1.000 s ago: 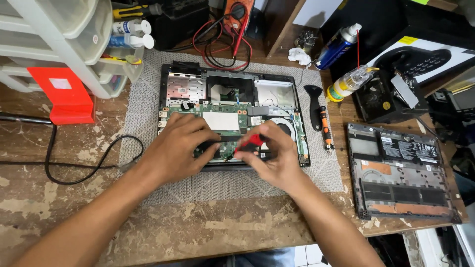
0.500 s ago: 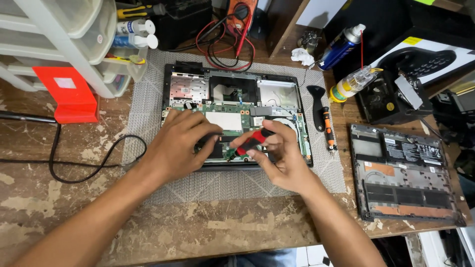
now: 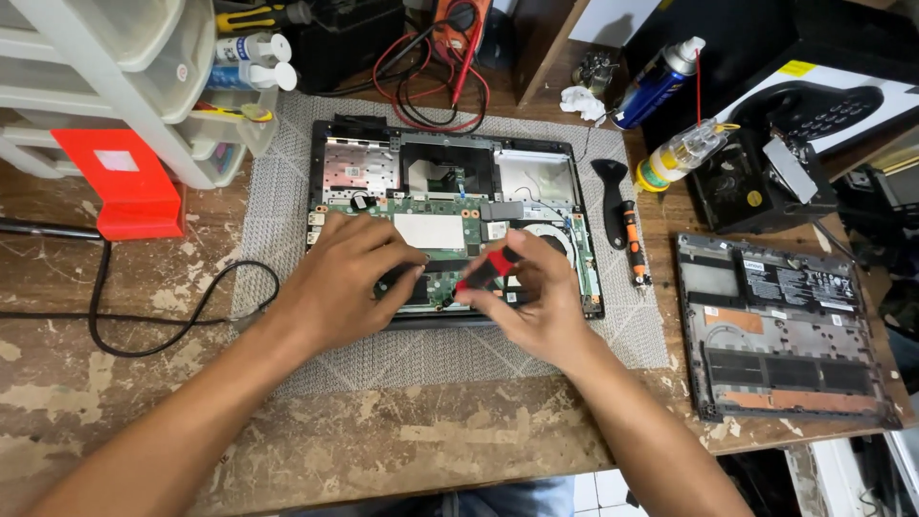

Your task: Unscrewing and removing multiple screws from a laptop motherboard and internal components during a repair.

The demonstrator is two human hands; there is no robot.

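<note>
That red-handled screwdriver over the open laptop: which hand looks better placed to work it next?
Probably the right hand: it already grips the red-handled screwdriver over the green board. The left hand rests flat on the laptop, seemingly steadying it.

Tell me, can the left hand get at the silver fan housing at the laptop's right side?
Probably not directly: the right hand with its red-handled tool lies between the left hand and the fan housing.
</note>
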